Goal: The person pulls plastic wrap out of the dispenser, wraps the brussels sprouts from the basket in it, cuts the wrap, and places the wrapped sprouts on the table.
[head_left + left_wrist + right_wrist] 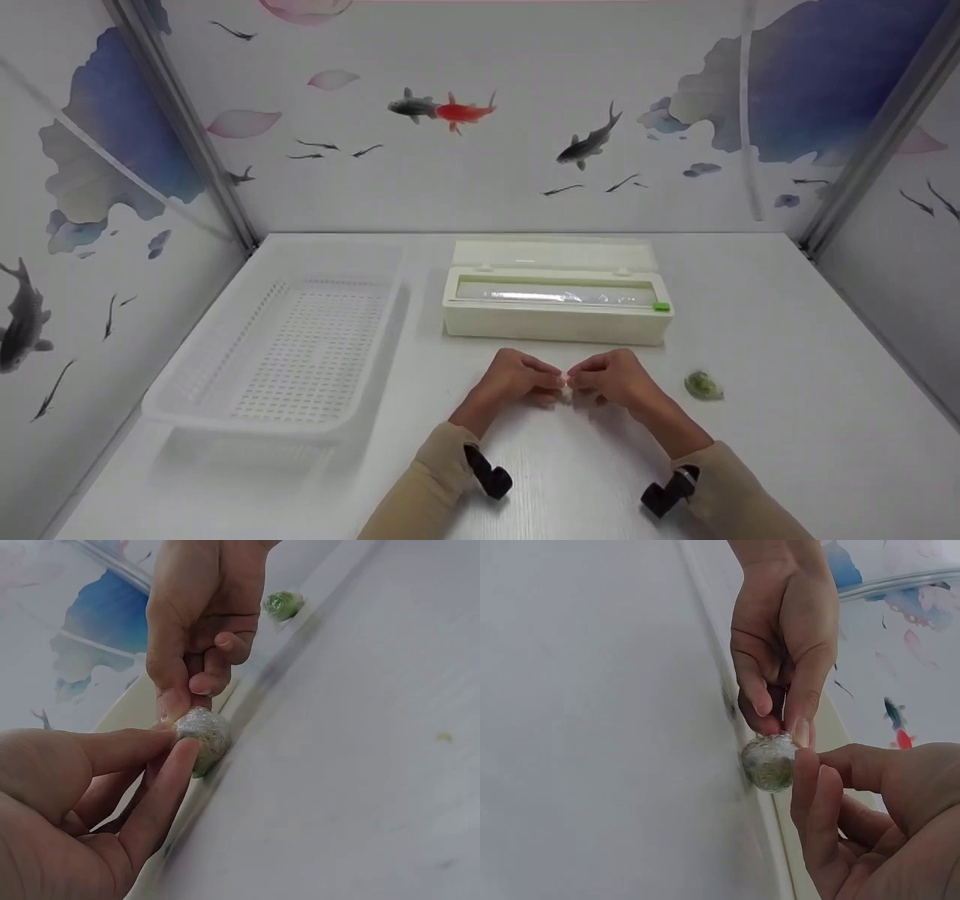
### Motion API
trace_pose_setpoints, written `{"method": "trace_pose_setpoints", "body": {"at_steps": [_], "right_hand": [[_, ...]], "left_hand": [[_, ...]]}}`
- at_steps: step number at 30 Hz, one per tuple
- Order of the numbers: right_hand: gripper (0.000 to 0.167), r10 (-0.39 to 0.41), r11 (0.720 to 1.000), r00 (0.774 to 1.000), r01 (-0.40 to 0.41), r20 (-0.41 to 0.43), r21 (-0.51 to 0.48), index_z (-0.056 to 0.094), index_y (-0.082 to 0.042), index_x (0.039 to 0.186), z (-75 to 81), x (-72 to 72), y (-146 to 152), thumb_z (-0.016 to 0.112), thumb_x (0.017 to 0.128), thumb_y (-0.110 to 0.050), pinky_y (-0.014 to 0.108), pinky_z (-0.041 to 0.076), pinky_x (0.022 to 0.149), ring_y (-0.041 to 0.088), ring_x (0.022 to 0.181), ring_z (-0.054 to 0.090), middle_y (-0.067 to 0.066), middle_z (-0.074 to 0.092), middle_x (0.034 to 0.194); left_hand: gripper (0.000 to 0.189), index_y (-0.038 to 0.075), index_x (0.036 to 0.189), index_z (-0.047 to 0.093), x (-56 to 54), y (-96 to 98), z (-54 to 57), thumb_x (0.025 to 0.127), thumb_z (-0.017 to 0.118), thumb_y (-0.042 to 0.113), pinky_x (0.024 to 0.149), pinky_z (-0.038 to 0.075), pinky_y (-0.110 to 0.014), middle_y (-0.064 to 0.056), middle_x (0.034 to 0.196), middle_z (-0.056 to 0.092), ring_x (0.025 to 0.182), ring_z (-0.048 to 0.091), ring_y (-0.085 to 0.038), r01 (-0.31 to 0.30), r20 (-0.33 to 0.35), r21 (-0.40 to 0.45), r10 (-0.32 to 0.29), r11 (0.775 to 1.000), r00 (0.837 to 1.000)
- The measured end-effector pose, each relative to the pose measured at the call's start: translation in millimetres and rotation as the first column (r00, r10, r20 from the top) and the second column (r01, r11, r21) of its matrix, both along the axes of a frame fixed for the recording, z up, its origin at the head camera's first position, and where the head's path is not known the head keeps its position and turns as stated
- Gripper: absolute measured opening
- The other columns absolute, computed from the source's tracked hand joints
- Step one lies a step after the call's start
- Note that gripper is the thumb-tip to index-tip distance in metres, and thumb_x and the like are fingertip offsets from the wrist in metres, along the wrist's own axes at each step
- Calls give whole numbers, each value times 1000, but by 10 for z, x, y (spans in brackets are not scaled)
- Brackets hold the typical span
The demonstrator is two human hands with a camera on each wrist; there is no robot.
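Note:
My left hand [521, 377] and right hand [616, 377] meet fingertip to fingertip over the table in front of the dispenser box. Between them is a small round green bundle in clear cling film [204, 736], mostly hidden by fingers in the head view. Thumb and fingers of the left hand pinch it from one side in the left wrist view. In the right wrist view, the right hand pinches the film at the bundle's edge, close against the left thumb. A second film-wrapped green bundle [703, 385] lies on the table to the right.
Behind the hands stands a cream cling film dispenser box [555, 324], lid [555, 255] raised, with a film roll inside and a green slider [661, 307] at its right end. A white perforated basket [240, 426] sits at the left. Printed panels enclose the table.

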State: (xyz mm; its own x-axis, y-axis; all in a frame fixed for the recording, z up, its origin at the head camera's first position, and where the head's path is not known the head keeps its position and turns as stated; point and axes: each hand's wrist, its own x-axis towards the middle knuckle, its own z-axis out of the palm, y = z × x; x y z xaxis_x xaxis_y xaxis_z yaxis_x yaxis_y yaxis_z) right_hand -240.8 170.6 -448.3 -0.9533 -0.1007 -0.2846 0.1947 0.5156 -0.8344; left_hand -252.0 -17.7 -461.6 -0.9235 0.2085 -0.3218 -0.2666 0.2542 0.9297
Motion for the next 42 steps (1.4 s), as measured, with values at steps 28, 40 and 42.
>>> {"method": "trace_pose_setpoints", "body": {"at_steps": [28,40,42], "right_hand": [[14,-20,996,1000,18,-22,-83,77,-3,100,-13,15,1,73,89,-11,28,60,63,12,75,66,4,76,92],[11,14,996,999,-17,-39,-82,76,-3,98,16,37,-36,71,90,-8,29,61,63,13,78,68,6,75,95],[11,15,996,999,-19,-47,-92,76,-2,97,-1,29,-41,68,91,-7,29,61,63,13,79,68,6,76,93]], "left_hand": [[14,5,85,82,35,37,78,74,88,11,64,59,-20,-8,79,78,68,73,-9,-47,-86,-103,38,994,996],[9,5,81,82,26,24,62,75,85,11,63,57,-18,-8,75,78,67,72,-9,-29,-127,-115,14,993,992],[11,5,81,82,26,23,40,74,85,12,63,55,-18,-8,76,78,67,71,-8,-28,-146,-115,11,993,989]]}}
